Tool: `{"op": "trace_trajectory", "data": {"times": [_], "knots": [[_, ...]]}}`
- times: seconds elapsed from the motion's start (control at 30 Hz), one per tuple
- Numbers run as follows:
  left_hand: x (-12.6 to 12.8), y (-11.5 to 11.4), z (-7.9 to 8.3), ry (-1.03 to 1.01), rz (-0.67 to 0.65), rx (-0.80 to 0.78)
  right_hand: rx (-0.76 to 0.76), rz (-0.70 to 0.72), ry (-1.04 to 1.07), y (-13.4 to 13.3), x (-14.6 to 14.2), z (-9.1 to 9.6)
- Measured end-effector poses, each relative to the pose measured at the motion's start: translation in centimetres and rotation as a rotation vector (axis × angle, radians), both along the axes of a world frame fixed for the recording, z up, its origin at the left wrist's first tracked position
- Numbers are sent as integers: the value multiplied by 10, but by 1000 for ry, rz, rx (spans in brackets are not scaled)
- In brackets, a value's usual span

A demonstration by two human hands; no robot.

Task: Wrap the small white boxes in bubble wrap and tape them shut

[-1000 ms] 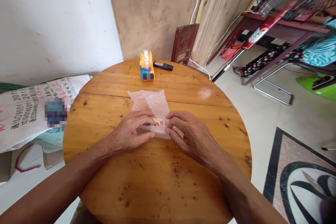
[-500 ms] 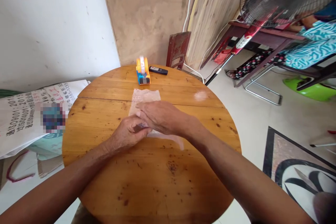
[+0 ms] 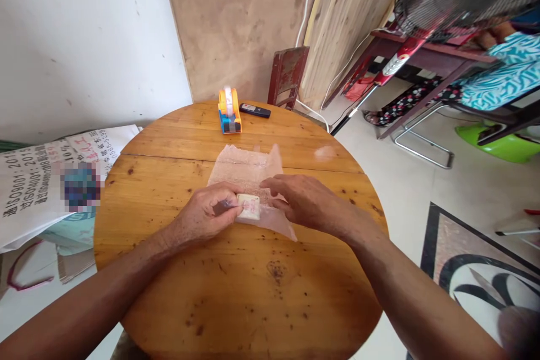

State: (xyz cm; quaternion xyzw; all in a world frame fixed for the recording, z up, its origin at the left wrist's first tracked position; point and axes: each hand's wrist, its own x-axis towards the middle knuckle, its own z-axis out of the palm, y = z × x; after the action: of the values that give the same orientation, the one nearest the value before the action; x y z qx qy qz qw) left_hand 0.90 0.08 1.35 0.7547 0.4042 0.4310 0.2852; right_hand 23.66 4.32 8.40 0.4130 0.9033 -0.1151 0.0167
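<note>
A small white square box (image 3: 248,206) with faint reddish marks on top lies on a sheet of clear bubble wrap (image 3: 242,171) on the round wooden table (image 3: 236,298). My left hand (image 3: 217,205) pinches the box's left edge between thumb and fingers. To the right of the box, my right hand (image 3: 297,197) is held over the sheet with its fingers apart and nothing between them. One corner of the wrap stands up near the right hand, and another part spreads out below it.
At the table's far edge stand an orange and blue tape dispenser (image 3: 229,112) and a dark remote control (image 3: 255,110). Behind are a wooden chair (image 3: 288,76) and a standing fan (image 3: 400,59). A seated person (image 3: 498,76) is at the right. Printed sacks (image 3: 37,180) lie at left.
My right hand has lifted off and moved right, its fingers spreading. The white box is now uncovered, and the bubble wrap lies wider open. My left hand stays in place.
</note>
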Motion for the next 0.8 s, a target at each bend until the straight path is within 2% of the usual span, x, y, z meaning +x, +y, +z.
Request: {"op": "trace_trajectory", "data": {"times": [0.13,0.27,0.43,0.6,0.8], "knots": [[-1,0,1,-7,-23,-26,-128,147,262,-3,-3,-2],[-2,-1,2,2,-61,10,-251,215,354,-3,-3,-10],[-2,-1,3,24,-58,64,-215,82,346,-8,-8,-23],[-4,-1,5,40,-89,118,-217,33,406,-10,-6,-26],[-8,-2,7,73,-90,53,-183,-23,451,-6,-3,-33]]}}
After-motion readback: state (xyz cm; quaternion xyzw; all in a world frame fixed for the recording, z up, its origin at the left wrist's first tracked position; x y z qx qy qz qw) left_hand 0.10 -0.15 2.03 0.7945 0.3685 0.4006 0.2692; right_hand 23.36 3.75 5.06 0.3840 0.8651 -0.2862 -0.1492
